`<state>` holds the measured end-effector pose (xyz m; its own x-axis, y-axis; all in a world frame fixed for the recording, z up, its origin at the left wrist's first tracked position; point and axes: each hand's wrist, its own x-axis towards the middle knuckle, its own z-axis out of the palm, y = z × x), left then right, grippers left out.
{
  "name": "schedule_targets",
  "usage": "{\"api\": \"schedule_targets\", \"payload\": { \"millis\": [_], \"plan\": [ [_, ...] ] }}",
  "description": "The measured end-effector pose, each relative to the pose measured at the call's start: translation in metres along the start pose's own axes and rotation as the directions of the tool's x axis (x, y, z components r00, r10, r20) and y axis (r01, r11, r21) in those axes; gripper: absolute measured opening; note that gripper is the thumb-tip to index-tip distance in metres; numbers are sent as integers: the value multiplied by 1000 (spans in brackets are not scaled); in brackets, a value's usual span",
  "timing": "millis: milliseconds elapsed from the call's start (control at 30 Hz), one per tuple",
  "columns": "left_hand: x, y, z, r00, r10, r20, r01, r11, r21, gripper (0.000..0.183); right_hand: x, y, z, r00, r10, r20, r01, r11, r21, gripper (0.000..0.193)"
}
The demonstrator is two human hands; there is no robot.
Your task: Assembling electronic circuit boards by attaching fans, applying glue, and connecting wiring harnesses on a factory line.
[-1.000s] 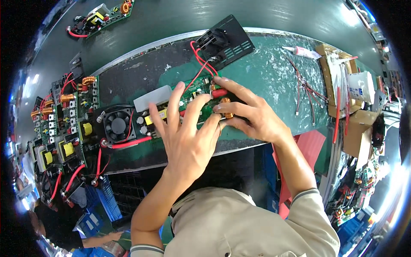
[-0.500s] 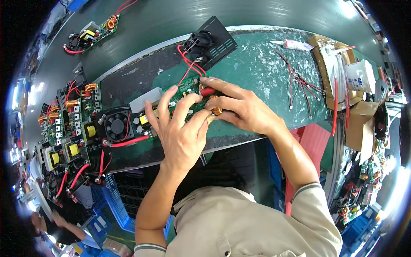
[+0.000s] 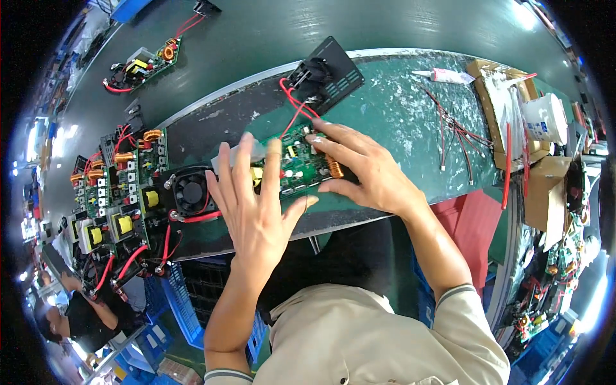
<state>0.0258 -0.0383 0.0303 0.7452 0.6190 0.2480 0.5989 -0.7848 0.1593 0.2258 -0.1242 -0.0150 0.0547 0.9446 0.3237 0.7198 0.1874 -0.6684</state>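
A green circuit board (image 3: 298, 157) lies on the bench under both hands, with a copper-wound coil (image 3: 334, 167) at its right end. My left hand (image 3: 252, 208) is spread over the board's left part, fingers stretched out and thumb apart, hiding some components. My right hand (image 3: 364, 165) curls round the board's right end, fingertips on the far side and thumb near the coil. Red wires (image 3: 296, 114) run from the board to a black slotted panel (image 3: 339, 72) behind it. A black fan (image 3: 191, 192) sits left of my left hand.
Several similar boards (image 3: 122, 192) crowd the bench's left end. Another board (image 3: 144, 67) lies on the dark surface beyond. At right are a glue tube (image 3: 446, 76), loose thin wires (image 3: 457, 125), a cardboard box (image 3: 486, 96) and a white tub (image 3: 545, 119). A person (image 3: 90, 321) works at lower left.
My left hand has lifted its fingers from the coil area and spread out leftward. My right hand has shifted, its thumb now apart from the left fingers. The coil is more exposed.
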Motion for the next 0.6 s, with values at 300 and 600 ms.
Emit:
{"api": "schedule_targets", "payload": {
  "millis": [300,600],
  "plan": [
    [-7,-23,32,994,13,-112,-5,997,74,83,2,-12,8,997,71,-32,-72,997,-37,61],
    [-6,-26,37,986,-5,-165,7,1000,14,73,7,-12,12,996,80,-41,-82,995,-47,56]
  ]
}}
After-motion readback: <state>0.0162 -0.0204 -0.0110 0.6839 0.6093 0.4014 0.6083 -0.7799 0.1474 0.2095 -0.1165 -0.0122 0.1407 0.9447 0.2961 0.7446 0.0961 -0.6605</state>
